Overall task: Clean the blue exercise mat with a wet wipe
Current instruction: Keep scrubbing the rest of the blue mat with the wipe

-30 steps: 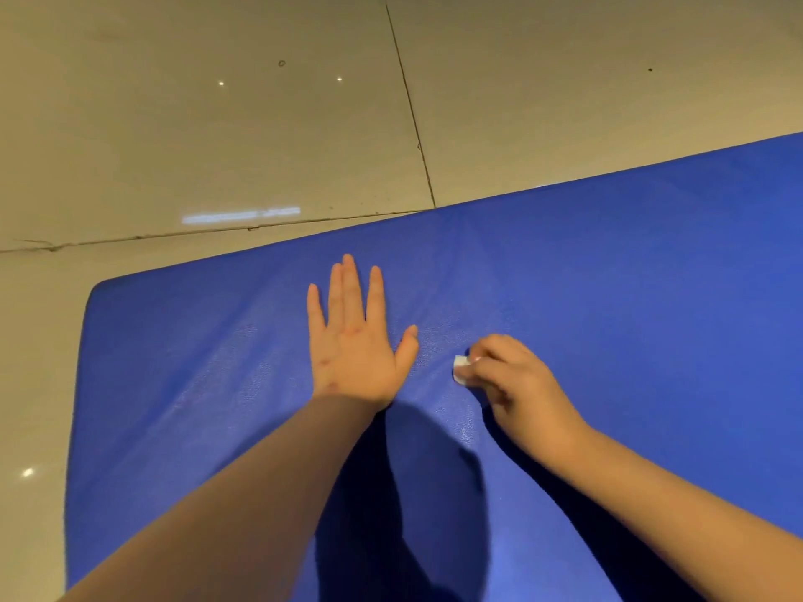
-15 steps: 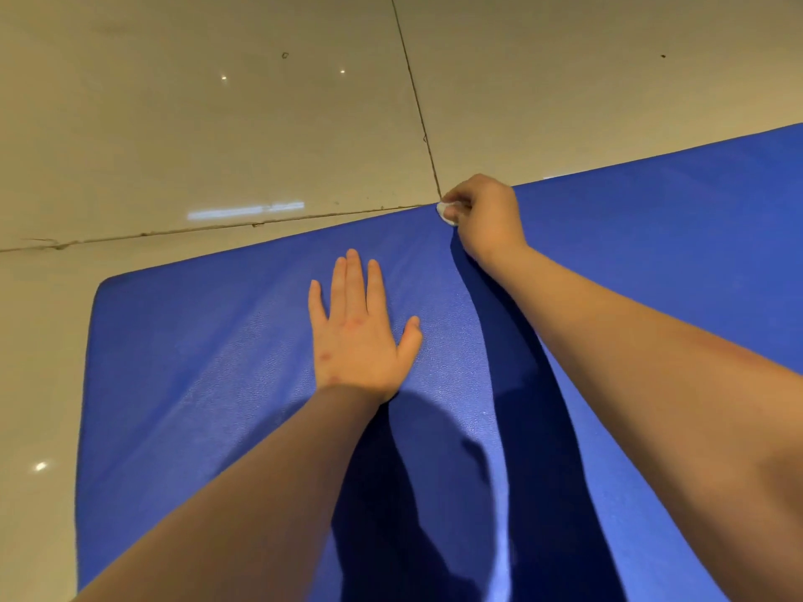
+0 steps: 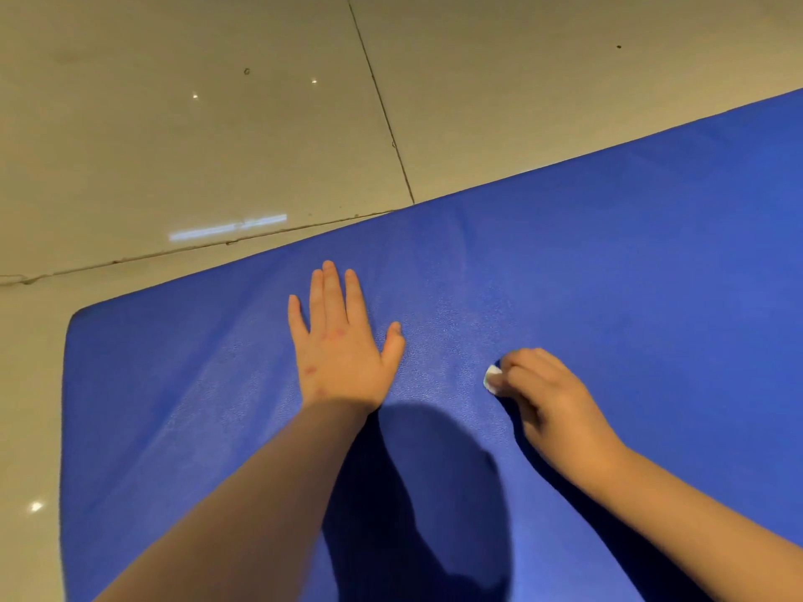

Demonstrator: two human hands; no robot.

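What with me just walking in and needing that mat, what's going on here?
A person is cleaning the mat, which lies on a tiled floor. The left hand rests flat on the mat with straight fingers, seemingly steadying it. Just to its right, the right hand pinches a small white wipe and presses it against the mat's surface. How much of the mat has been wiped cannot be told.

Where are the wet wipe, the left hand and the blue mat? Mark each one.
wet wipe [image 3: 492, 378]: head view, its white visible tip.
left hand [image 3: 341, 347]: head view, back of the hand.
blue mat [image 3: 652, 262]: head view, bare surface near the far edge.
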